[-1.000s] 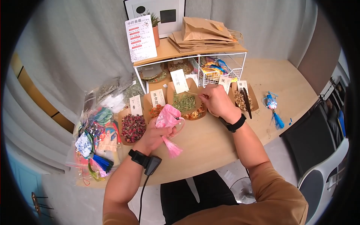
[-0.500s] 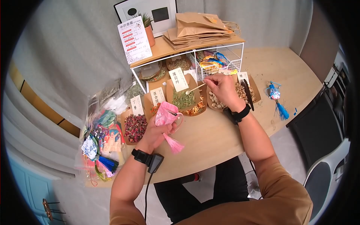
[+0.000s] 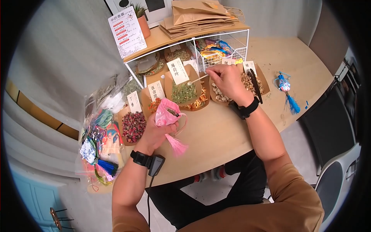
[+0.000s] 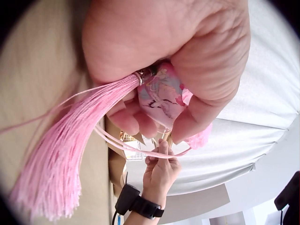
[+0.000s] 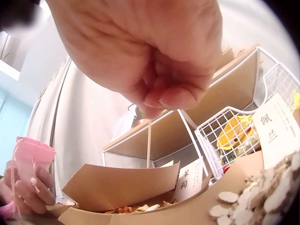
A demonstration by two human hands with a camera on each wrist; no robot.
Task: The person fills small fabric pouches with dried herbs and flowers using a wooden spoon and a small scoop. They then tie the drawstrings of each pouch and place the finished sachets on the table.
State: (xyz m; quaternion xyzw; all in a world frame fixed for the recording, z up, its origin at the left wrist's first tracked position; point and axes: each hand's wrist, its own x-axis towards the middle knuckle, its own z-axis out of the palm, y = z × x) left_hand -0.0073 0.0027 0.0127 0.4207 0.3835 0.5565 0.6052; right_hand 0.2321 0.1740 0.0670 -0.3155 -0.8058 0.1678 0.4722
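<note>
The left hand (image 3: 156, 135) grips a pink patterned pouch (image 3: 165, 112) whose mouth is open, with dark bits visible inside; a pink tassel (image 3: 177, 144) hangs below. In the left wrist view the thumb and fingers of the left hand (image 4: 171, 61) curl round the pouch (image 4: 161, 98). The right hand (image 3: 231, 83) pinches the end of a thin light spoon (image 3: 199, 80), its small bowl over the tray of green leaves (image 3: 184, 92). In the right wrist view the spoon's handle (image 5: 149, 140) points down from the fingertips of the right hand (image 5: 145, 61).
Paper trays hold red buds (image 3: 133, 127), orange petals and pale slices (image 3: 218, 92). Dark tongs (image 3: 255, 87) lie on the right tray. Behind stands a shelf (image 3: 185, 34) with a wire basket (image 3: 216, 56). Plastic bags and tassels (image 3: 106, 166) lie left, a blue tasselled pouch (image 3: 284, 84) right.
The head view has shifted. The right hand has moved the spoon so its bowl shows beside the green leaves' label. The pouch's opening now faces the camera more, still gripped by the left hand.
</note>
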